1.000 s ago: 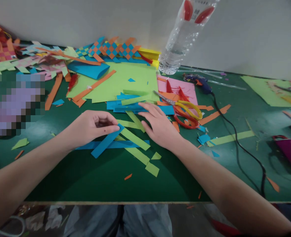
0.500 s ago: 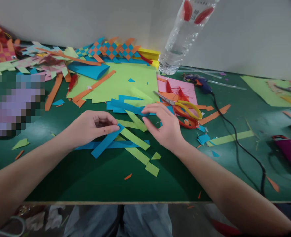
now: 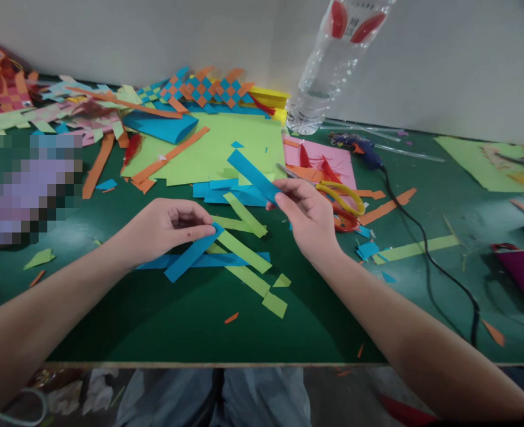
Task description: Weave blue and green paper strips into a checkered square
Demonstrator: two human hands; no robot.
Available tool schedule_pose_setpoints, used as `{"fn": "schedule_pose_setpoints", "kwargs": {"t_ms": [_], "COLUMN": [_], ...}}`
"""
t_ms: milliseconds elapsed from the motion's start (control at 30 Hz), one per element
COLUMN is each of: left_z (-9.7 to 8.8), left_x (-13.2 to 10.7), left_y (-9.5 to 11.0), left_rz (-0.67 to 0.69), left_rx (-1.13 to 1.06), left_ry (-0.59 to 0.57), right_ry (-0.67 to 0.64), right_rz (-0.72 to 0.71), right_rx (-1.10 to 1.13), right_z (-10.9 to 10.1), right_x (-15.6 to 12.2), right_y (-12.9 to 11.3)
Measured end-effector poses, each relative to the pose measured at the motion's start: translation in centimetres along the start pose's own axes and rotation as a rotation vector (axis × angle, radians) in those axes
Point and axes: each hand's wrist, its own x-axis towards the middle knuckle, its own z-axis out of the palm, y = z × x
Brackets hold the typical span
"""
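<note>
Between thumb and fingertips my left hand [image 3: 168, 231] pinches the joint of crossed paper strips, a blue strip [image 3: 186, 261] over a light green strip [image 3: 244, 252]. Another blue strip [image 3: 239, 260] lies crosswise beneath them. My right hand [image 3: 308, 216] is closed on the lower end of a blue paper strip [image 3: 250, 172], which slants up and to the left above the table. Just beyond my hands lie a small pile of blue strips [image 3: 226, 194] and loose green strips [image 3: 246, 214]. Scissors [image 3: 344, 198] with yellow and orange handles rest behind my right hand, partly covered by it.
A water bottle [image 3: 324, 71] stands at the back. To the right are a glue gun [image 3: 362, 151] with a black cord and a purple packet [image 3: 522, 273]. Woven paper fish [image 3: 199, 89] lie along the wall. A large green sheet [image 3: 226, 136] and scattered scraps cover the table's back.
My right hand has picked a blue strip from the pile, lifted it and drawn slightly to the right. My left hand keeps its pinch in the same spot.
</note>
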Motion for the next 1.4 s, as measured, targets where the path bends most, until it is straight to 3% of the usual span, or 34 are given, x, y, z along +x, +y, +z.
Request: {"fn": "schedule_pose_setpoints", "kwargs": {"t_ms": [300,467,567,1000,1200,1400], "left_z": [-0.1,-0.1,-0.2,-0.5,-0.7,-0.4], "left_x": [0.1,0.1,0.1,-0.1,0.0,0.1], "left_y": [-0.3,-0.3,-0.1,-0.5,-0.6,-0.4], "left_rz": [-0.001,0.000,0.008,-0.071,-0.091,-0.090], "left_rx": [0.011,-0.014,0.000,-0.026,-0.066,-0.077], "left_ry": [-0.015,-0.016,-0.023,-0.011,-0.036,-0.085], "right_ry": [0.022,-0.067,-0.048,0.069,0.034,-0.084], "right_rz": [0.045,0.224,0.259,0.253,0.249,0.146], "right_rx": [0.339,0.722,0.794,0.626,0.522,0.426], "right_z": [0.1,0.2,0.3,0.6,0.7,0.7], "right_x": [0.6,0.8,0.9,1.0,0.6,0.1], "right_y": [-0.2,-1.5,-1.8,-0.5,-0.2,0.2]}}
